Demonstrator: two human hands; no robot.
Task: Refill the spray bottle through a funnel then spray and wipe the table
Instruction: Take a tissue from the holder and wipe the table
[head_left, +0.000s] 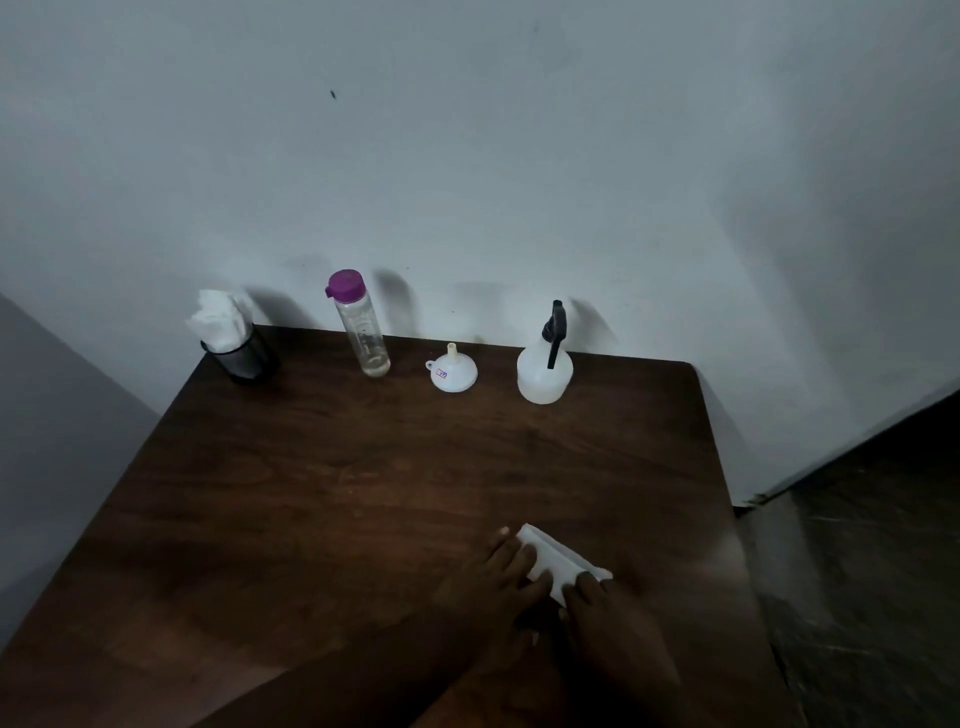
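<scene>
A folded white tissue (558, 558) lies flat on the dark wooden table (337, 493), near its front right. My left hand (493, 587) presses on the tissue's left part with straight fingers. My right hand (608, 618) lies on its right end, fingers flat. At the back of the table stand a white spray bottle (544, 371) with a black trigger head, a white funnel (453, 370) turned spout up, and a clear water bottle (363, 327) with a purple cap.
A black cup (244, 356) stuffed with white tissues stands at the back left corner. The table backs onto a pale wall (467, 156). Dark floor (857, 571) lies past the table's right edge.
</scene>
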